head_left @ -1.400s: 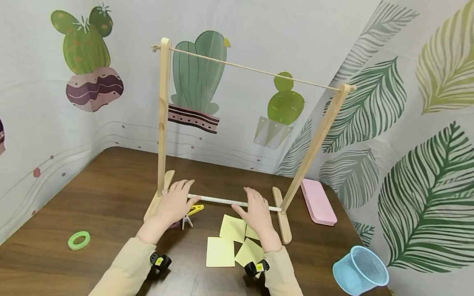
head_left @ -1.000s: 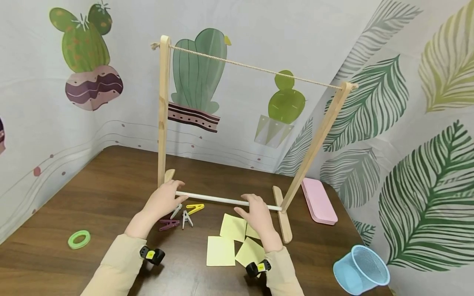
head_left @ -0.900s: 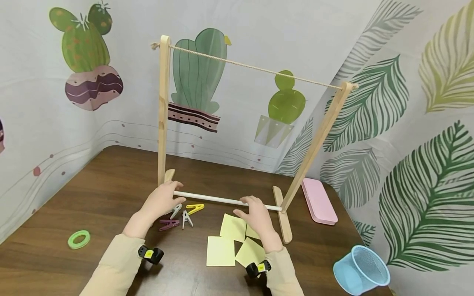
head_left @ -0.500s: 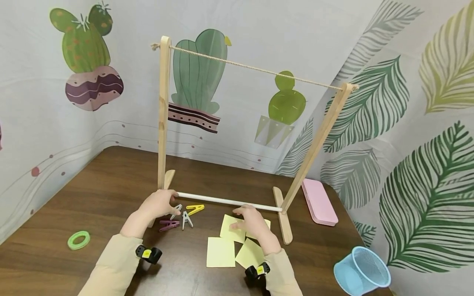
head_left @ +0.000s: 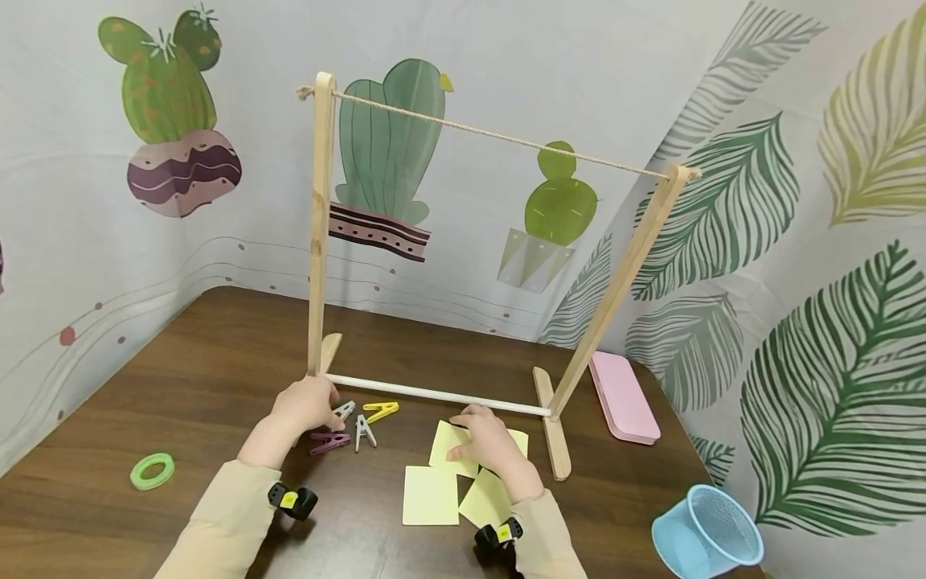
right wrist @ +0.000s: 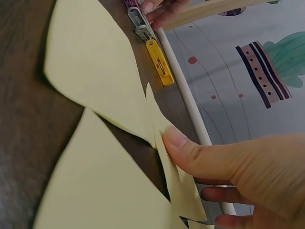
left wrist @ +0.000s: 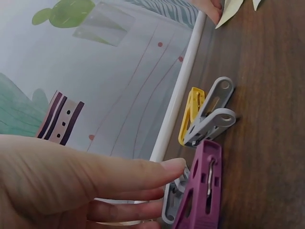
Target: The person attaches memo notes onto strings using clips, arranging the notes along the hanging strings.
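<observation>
My left hand (head_left: 304,404) is low beside the left post's foot, its thumb and fingers on a grey clothespin (left wrist: 174,202), pinching its end. A purple clothespin (head_left: 329,441), a second grey clothespin (head_left: 365,433) and a yellow clothespin (head_left: 380,411) lie close by on the table. My right hand (head_left: 492,441) pinches a yellow sticky note (right wrist: 178,183), thumb on the near face and fingers behind; in the right wrist view the note stands tilted. Two other sticky notes lie nearer me, a left one (head_left: 430,496) and a right one (head_left: 485,500). Another sticky note (head_left: 518,439) is partly hidden behind the right hand.
A wooden stand with a left post (head_left: 319,233), a right post (head_left: 622,289), a string (head_left: 499,137) and a low white rod (head_left: 434,394) rises behind the hands. A green ring (head_left: 152,471) lies left. At right are a pink case (head_left: 624,396) and a blue mesh cup (head_left: 702,535).
Both hands have come down and back from the white rod. The left hand has moved left to the grey clothespin; the right has lowered onto the sticky notes and taken hold of one.
</observation>
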Available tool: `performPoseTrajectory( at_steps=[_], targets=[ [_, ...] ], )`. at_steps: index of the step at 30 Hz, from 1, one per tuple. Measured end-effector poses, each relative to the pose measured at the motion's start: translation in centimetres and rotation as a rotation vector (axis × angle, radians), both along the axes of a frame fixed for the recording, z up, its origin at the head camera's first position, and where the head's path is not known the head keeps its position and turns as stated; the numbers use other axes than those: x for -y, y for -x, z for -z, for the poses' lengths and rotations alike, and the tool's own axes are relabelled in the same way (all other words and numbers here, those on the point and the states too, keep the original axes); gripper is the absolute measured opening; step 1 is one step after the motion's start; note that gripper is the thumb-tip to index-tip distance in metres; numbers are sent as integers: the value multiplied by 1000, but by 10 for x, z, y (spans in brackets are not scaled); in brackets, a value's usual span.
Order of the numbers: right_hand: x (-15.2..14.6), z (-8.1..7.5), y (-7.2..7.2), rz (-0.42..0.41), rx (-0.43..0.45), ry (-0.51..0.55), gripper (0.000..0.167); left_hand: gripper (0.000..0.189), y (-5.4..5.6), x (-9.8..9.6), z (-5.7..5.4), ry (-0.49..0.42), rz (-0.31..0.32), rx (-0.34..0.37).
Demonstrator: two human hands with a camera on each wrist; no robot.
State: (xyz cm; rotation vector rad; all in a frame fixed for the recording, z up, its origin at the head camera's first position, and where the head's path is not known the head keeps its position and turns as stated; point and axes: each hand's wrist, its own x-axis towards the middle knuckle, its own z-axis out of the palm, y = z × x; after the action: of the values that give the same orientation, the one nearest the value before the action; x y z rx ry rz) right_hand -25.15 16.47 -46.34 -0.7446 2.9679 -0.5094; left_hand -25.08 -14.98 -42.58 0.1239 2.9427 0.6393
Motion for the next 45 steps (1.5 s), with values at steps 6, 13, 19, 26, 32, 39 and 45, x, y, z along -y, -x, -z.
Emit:
performPoseTrajectory(
  at_steps=[6,13,19,26,32,39,45],
  targets=[
    [2,0,-1,6,8,12,55,33,-1,-1,2,2,-29,7],
    [2,-1,-1,26,25,50,52,31,-2,-2,2,5,-32,13],
    [3,0,1,56,25,76,51,29,-5,-4,0,14,-35,2],
    [3,3,2,63,57,134,65,27,-5,-4,1,29,-46,2],
    [3,5,2,36,20,132,61,24,-4,-3,4,24,-41,1],
    [2,6,2,41,-1,182,51,13,-4,-1,4,-30,-21,-26],
    [1,5,2,31,-9,279,27,11,-2,4,1,-73,16,-27]
  ],
)
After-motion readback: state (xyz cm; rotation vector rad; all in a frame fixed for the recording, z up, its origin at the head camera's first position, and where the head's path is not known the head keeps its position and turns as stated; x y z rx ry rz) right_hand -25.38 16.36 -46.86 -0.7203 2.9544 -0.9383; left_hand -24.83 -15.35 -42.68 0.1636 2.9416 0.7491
